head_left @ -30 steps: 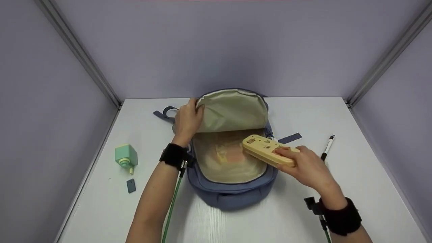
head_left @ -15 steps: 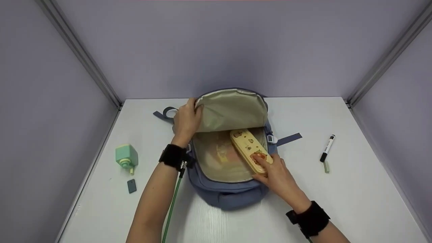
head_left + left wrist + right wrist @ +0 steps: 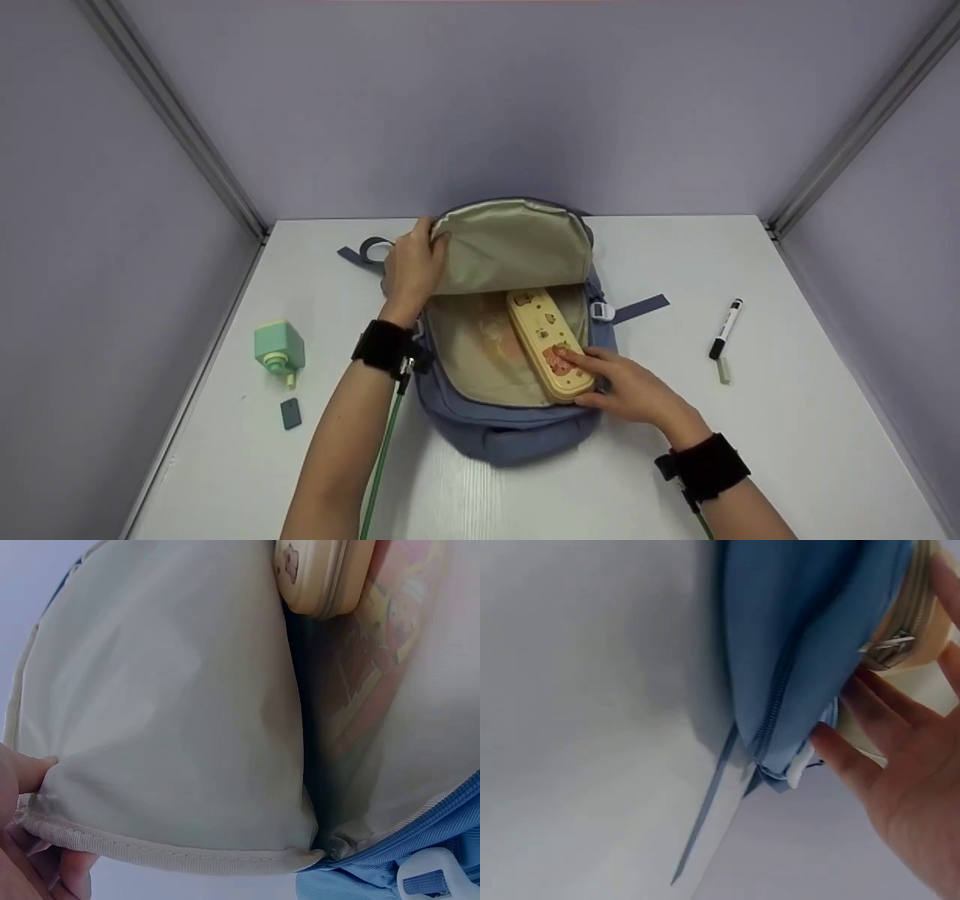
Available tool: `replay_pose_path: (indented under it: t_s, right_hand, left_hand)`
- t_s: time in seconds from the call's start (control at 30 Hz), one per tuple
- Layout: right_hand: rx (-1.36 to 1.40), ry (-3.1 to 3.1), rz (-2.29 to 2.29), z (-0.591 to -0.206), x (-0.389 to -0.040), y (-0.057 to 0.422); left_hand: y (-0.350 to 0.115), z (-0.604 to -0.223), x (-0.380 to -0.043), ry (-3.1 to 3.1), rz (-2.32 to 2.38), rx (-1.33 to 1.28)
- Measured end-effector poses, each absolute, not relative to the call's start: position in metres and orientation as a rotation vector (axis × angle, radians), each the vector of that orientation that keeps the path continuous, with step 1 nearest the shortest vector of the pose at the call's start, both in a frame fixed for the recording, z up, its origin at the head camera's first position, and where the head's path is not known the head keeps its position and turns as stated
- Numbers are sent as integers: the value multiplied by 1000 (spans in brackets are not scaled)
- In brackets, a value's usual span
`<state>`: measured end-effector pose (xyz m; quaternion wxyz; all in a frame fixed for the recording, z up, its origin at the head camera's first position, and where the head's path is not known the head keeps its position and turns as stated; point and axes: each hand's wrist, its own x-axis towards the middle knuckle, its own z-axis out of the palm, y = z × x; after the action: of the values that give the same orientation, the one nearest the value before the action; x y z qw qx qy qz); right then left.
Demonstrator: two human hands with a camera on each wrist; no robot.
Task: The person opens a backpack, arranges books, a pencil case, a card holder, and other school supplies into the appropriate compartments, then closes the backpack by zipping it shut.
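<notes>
A blue backpack [image 3: 517,442] lies on the table, its front flap [image 3: 517,247] raised to show the pale lining. My left hand [image 3: 415,266] pinches the flap's left edge between thumb and fingers; the left wrist view shows the thumb [image 3: 34,771] on the lining. Inside the opening lies a yellow pencil case [image 3: 546,337] with cartoon prints, its far end just under the flap. My right hand [image 3: 637,388] touches the near end of the case, index finger on its top and thumb by its end. In the right wrist view its fingers [image 3: 885,716] are spread beside the bag.
On the left stand a green box-shaped pencil sharpener [image 3: 279,345] and a small dark eraser-like block [image 3: 291,413]. To the right lie a black-and-white marker [image 3: 726,330] and a small pale green piece [image 3: 724,370]. Straps [image 3: 641,308] stick out from the bag's sides.
My right hand has brought the pencil case leftward into the backpack and turned it lengthwise; its fingers have since loosened and shifted slightly right. The left hand stays on the flap.
</notes>
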<state>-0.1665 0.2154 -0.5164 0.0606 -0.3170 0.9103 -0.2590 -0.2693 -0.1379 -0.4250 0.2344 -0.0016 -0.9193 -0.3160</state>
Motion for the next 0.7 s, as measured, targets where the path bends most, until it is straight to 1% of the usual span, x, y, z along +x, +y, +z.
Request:
replay_pose_path:
  t_s: [0.3,0.5,0.7]
  right_hand:
    - [-1136,3018,-598,-532,-162,205]
    - [-1143,3115,-497,-537,-159,193]
    - [-1092,3212,-366,-538,-161,183]
  left_hand:
    - [-139,-426,-269,-2492,-858,-27]
    - [-139,-426,-268,-2482,-858,-27]
    - [-139,-426,-267,-2479,-885,-39]
